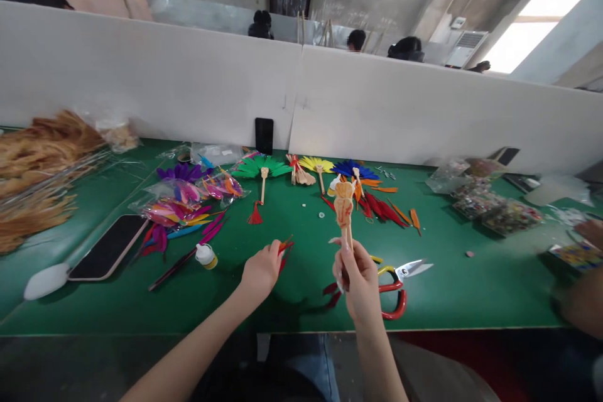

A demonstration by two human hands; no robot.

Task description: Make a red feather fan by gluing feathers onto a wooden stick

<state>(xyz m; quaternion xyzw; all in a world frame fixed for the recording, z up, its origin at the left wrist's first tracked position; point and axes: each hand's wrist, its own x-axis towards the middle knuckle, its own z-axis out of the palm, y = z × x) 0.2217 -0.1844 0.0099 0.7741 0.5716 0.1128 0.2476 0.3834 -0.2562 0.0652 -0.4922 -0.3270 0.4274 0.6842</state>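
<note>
Gripping one carved wooden handle (345, 208), the closed right hand (357, 270) faced three feather fans (319, 166) while the left hand (261, 271) pinched red feathers (284, 256).

Red feathers (284, 257) in left fingers (274, 250), wooden handle (344, 206) upright in right fingers (347, 257)

From close by the near edge of the green table (490, 289), the head camera looks forward and down across it.

right fingers (347, 257) hide the bottom of the wooden handle (345, 210).
</note>
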